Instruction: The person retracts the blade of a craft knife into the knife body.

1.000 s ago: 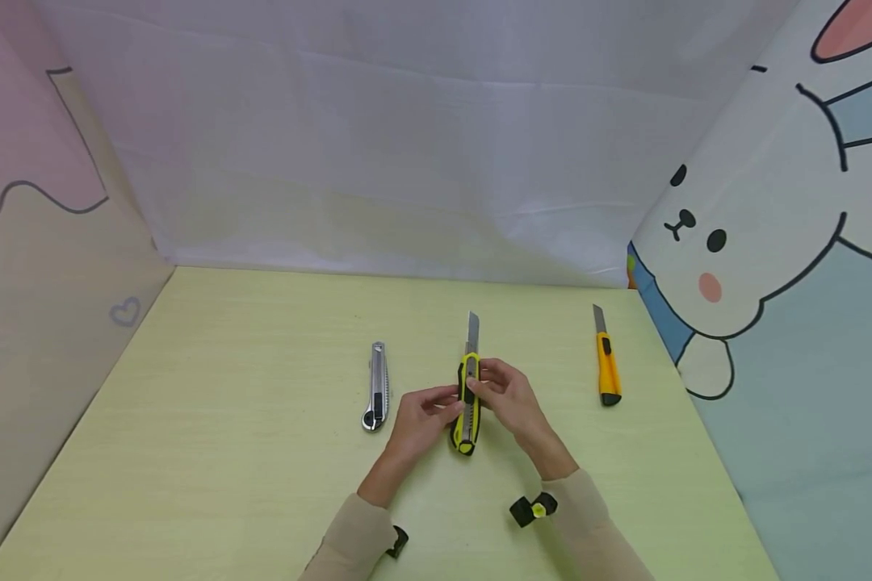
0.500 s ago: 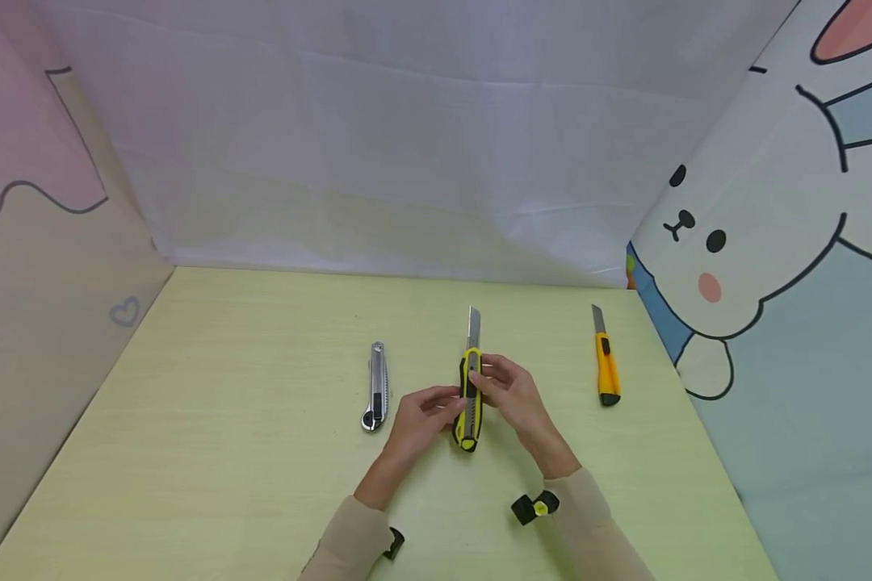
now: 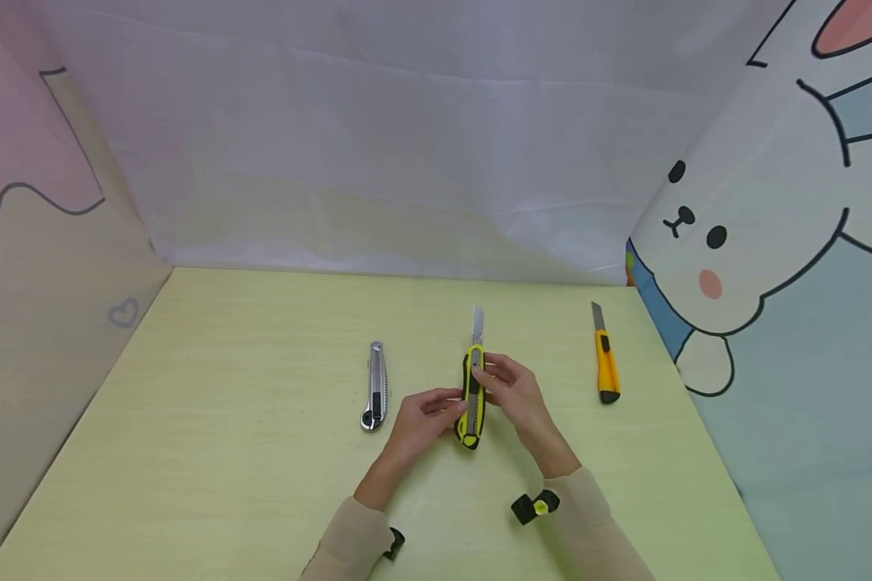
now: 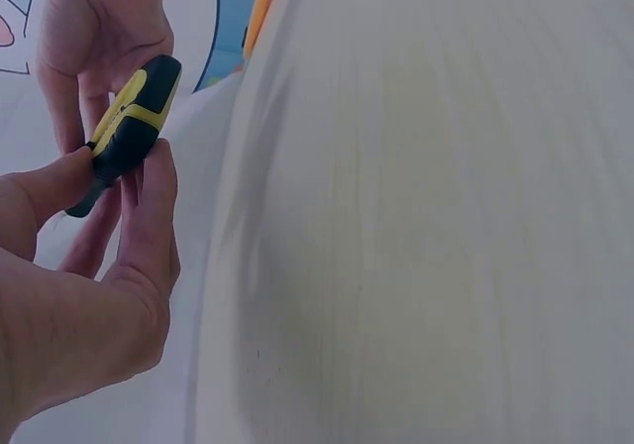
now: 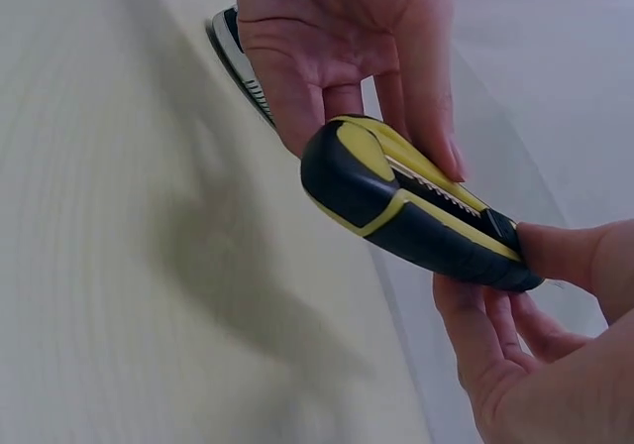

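Both hands hold a yellow-and-black utility knife (image 3: 472, 411), raised over the table with its blade extended and pointing away. My left hand (image 3: 423, 420) pinches the handle's lower half from the left, thumb on top and fingers beneath. From the right, my right hand (image 3: 514, 395) grips the front half, its thumb on the black slider (image 5: 503, 228). In the left wrist view, the knife's dark butt end (image 4: 139, 117) faces the camera. A silver utility knife (image 3: 375, 387), blade not showing, lies left of the hands. To their right lies an orange utility knife (image 3: 606, 367) with its blade out.
The pale yellow table (image 3: 225, 420) reaches back to a white cloth backdrop (image 3: 378, 161). Printed cloth with a cartoon rabbit (image 3: 756, 258) hangs on the right side, and another printed cloth (image 3: 51, 323) on the left. Black wrist-worn devices (image 3: 534, 507) sit at the sleeves.
The yellow-and-black knife has shifted slightly right and away, its blade now tilting a bit more to the right. Both hands keep their hold. The other two knives stay where they lay.
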Motion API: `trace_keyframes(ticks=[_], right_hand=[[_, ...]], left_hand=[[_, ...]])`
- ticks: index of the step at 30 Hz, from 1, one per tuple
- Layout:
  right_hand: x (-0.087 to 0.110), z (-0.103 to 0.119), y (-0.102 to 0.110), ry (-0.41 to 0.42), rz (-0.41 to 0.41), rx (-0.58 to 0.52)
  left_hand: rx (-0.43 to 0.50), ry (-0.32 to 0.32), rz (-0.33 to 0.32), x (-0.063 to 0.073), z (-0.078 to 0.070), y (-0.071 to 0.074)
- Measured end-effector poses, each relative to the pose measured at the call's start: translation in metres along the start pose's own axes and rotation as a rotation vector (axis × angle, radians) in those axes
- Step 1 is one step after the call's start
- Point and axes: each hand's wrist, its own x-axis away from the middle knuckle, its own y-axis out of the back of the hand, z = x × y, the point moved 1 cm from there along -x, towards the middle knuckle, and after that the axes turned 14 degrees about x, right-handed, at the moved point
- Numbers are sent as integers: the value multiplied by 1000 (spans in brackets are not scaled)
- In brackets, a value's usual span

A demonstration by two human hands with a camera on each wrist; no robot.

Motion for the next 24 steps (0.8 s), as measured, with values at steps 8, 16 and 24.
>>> trace_keyframes(ticks=[8, 16, 24], right_hand=[[-2, -3, 1, 14, 17, -3], [-1, 0, 2, 52, 44, 0], [1, 1, 2, 73, 49, 14]], left_hand=[[9, 18, -11, 0, 1, -1], [0, -35, -55, 1, 2, -5], [3, -45, -85, 2, 3, -7]])
